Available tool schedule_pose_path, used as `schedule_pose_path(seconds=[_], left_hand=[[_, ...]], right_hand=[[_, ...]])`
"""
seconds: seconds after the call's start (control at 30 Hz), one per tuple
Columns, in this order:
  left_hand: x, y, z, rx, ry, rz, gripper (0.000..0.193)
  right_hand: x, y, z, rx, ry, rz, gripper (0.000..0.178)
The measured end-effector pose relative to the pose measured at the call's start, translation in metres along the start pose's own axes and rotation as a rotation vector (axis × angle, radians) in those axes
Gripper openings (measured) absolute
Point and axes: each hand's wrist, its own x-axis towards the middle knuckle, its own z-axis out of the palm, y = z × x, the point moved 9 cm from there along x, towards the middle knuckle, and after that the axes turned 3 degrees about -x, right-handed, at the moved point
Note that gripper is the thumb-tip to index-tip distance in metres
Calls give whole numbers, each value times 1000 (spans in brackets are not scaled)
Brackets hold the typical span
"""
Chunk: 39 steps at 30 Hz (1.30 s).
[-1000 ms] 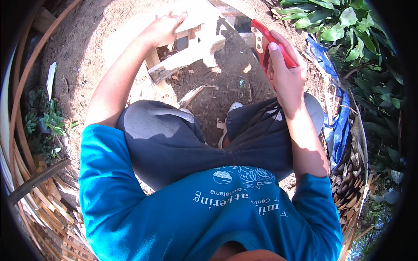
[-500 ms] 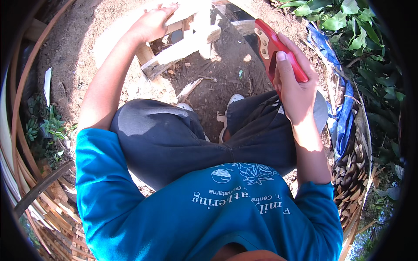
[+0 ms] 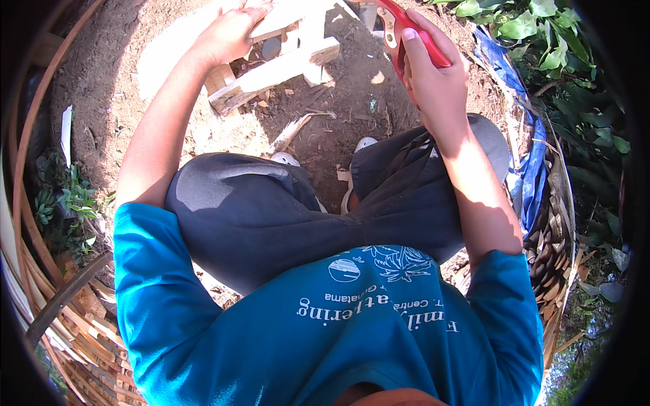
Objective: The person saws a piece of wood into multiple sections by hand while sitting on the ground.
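Note:
My right hand (image 3: 440,78) is closed round the red handle of a hand saw (image 3: 433,42), out in front of my right knee. The saw's blade runs off toward the top edge, mostly cut off by the rim of the view. My left hand (image 3: 230,34) lies on a pale, sunlit piece of wood at the far left, its fingers stretched out and pressing down. Glare washes out the wood under it. Beside that hand sits a rough wooden frame of joined pieces (image 3: 274,76) on the ground.
I squat on bare soil (image 3: 88,88), with wood splinters (image 3: 291,132) in front of my feet. A blue plastic sheet (image 3: 535,159) and green leaves (image 3: 521,30) border the right. Bent wooden strips (image 3: 30,155) curve along the left, with a dark bar (image 3: 68,294) beside my left elbow.
My right hand has moved the saw forward, away from me, and slightly left. The left hand stays on the wood; the whole view has shifted a little.

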Motion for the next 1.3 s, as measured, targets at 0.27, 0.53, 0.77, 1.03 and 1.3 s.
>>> schedule_pose_path(seconds=[0.27,0.53,0.77,1.03,1.3], left_hand=[[8,-18,-3,-237,141,192,49],[6,-19,-6,-201,60,59,42],[6,-19,-4,-155,111,141,41],[11,-16,2,-177,98,93,70],[-12,3,-7,-147,223,185,47]], right_hand=[[-26,-31,11,-67,-9,-50,37],[-43,-44,5,-169,60,22,33],[-55,-57,6,-76,39,38,37],[13,-24,48,-47,-70,46,23],[-46,-47,17,-130,-51,117,34]])
